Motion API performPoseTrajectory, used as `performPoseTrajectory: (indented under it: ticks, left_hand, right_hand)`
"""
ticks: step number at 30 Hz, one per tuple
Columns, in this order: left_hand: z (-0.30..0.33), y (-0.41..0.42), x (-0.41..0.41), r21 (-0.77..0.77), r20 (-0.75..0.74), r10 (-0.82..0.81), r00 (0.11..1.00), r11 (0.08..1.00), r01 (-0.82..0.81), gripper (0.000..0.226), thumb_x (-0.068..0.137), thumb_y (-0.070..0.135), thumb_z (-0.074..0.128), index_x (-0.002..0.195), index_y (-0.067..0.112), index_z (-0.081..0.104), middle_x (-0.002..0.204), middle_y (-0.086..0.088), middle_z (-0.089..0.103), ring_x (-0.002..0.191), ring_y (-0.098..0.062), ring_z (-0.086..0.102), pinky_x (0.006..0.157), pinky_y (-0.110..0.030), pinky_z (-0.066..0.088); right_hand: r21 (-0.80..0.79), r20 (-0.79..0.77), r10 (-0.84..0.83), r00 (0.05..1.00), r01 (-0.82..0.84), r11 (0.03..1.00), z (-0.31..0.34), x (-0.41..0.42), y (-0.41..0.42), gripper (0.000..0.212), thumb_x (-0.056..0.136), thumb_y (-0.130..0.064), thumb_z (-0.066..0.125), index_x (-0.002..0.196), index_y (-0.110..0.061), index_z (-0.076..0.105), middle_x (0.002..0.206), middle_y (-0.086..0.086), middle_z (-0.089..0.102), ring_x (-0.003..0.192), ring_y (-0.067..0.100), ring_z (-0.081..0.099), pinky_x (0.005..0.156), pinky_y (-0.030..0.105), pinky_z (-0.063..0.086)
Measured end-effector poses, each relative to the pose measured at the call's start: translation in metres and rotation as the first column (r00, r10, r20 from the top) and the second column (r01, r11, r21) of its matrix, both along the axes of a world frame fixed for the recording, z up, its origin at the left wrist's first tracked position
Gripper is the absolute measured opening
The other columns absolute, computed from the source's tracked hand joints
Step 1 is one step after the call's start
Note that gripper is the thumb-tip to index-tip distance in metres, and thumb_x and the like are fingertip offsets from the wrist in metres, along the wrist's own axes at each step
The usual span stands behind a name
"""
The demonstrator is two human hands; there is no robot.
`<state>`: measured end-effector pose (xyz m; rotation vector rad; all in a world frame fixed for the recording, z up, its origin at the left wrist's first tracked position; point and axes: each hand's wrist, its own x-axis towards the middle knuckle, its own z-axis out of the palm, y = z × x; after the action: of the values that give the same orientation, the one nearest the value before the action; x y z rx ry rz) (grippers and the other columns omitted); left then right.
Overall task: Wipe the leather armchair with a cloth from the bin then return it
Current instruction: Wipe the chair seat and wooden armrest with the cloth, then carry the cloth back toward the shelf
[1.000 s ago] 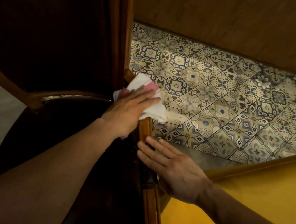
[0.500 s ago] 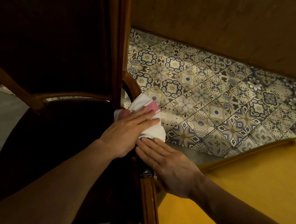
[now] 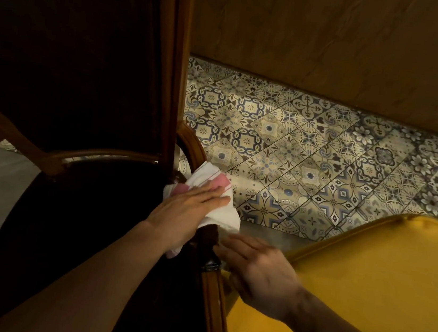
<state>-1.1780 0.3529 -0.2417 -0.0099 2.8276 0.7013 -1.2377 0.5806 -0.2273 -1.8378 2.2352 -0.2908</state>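
Here: cloth [image 3: 221, 210] under flat, together fingers [image 3: 208, 195] of left hand [image 3: 184, 211], on armrest [image 3: 210, 245].

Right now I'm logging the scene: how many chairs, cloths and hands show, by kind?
Chairs: 2, the dark leather armchair with wooden frame and the yellow upholstered chair.
Cloths: 1, the white cloth with pink stripes.
Hands: 2, left hand, right hand.
Total: 5.

A white cloth [image 3: 220, 208] with pink stripes lies crumpled under the left grip [image 3: 186, 211], pressed flat on the dark leather armchair's [image 3: 86, 64] wooden armrest [image 3: 211, 298].
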Motion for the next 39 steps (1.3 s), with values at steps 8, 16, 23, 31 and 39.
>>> performPoseTrajectory:
  ticks: [8,16,23,31,39]
  left_hand:
    - [0.031,0.021,0.029,0.133,-0.009,0.083,0.996,0.988,-0.081,0.058,0.101,0.035,0.040,0.152,0.048,0.017,0.150,0.006,0.050,0.128,-0.020,0.054,0.101,-0.038,0.046]
    - [0.096,0.014,0.033,-0.009,-0.147,0.135,0.980,0.990,-0.138,0.034,0.099,0.020,0.054,0.124,0.034,0.034,0.113,0.007,0.069,0.092,-0.012,0.070,0.066,-0.021,0.050]
    - [0.173,-0.014,0.039,-0.133,-0.198,0.276,0.941,0.943,-0.305,0.036,0.090,0.018,0.067,0.118,0.032,0.051,0.111,0.010,0.066,0.097,-0.011,0.064,0.078,-0.028,0.053]
    - [0.300,-0.039,0.033,-0.290,-0.364,0.249,0.897,0.885,-0.363,0.030,0.087,0.018,0.067,0.109,0.033,0.056,0.101,0.009,0.066,0.093,-0.019,0.063,0.072,-0.036,0.053]
    - [0.420,-0.057,0.051,-0.273,-0.568,0.257,0.782,0.838,-0.473,0.031,0.087,0.016,0.068,0.108,0.036,0.056,0.103,0.012,0.065,0.095,-0.016,0.063,0.073,-0.037,0.053]
  right_hand:
    - [-0.125,0.208,-0.402,0.892,0.432,0.893,0.034,0.002,-0.024,0.052,0.094,-0.053,0.059,0.132,-0.019,0.047,0.124,-0.002,0.049,0.105,0.018,0.052,0.081,0.031,0.048]
    - [-0.055,0.183,-0.435,0.882,0.451,0.891,0.083,-0.006,-0.048,0.047,0.089,-0.021,0.061,0.134,-0.032,0.054,0.122,-0.004,0.067,0.106,0.027,0.064,0.078,0.041,0.053]
    - [-0.045,0.000,-0.419,0.908,0.418,0.907,0.164,-0.015,-0.061,0.046,0.091,-0.025,0.063,0.136,-0.025,0.053,0.120,0.002,0.064,0.104,0.032,0.063,0.078,0.042,0.053]
    - [-0.154,-0.100,-0.444,0.891,0.427,0.891,0.278,-0.024,-0.073,0.044,0.086,-0.020,0.069,0.128,-0.027,0.056,0.111,-0.002,0.064,0.091,0.024,0.065,0.074,0.040,0.056]
    - [-0.355,-0.179,-0.456,0.872,0.375,0.856,0.399,-0.030,-0.082,0.036,0.088,-0.018,0.061,0.122,-0.030,0.057,0.107,-0.003,0.062,0.094,0.028,0.064,0.073,0.046,0.055]
